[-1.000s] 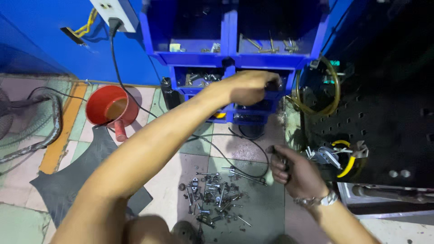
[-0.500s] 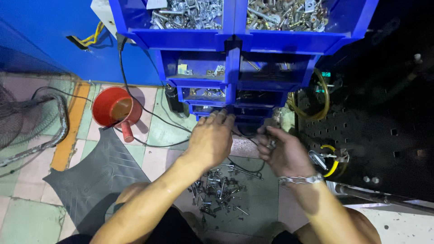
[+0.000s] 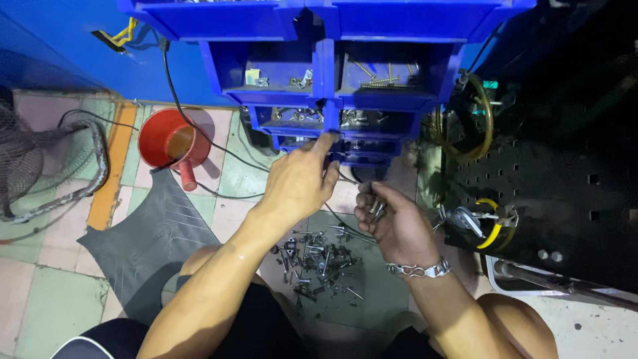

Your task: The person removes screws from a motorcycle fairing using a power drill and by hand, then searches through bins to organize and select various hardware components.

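My left hand (image 3: pixel 299 181) reaches forward with a finger extended toward the lower blue storage bins (image 3: pixel 330 126), its fingertips close to the rim of a low bin. My right hand (image 3: pixel 392 223) is palm up with a few screws (image 3: pixel 374 208) cupped in its curled fingers; a metal bracelet sits on that wrist. A pile of loose screws and bolts (image 3: pixel 318 258) lies on the floor between my knees, just below both hands. The stacked bins hold more screws and small metal parts.
A red plastic scoop (image 3: pixel 171 143) stands on the tiled floor at left, next to a grey rubber mat (image 3: pixel 149 236) and black cables (image 3: pixel 199 133). A fan guard (image 3: pixel 26 159) lies far left. A black pegboard rack (image 3: pixel 551 179) with tools and a coiled hose stands at right.
My left hand has pulled back from the upper bins and come down to the lower ones. My right hand rose and turned palm up with screws. The view tilted downward.
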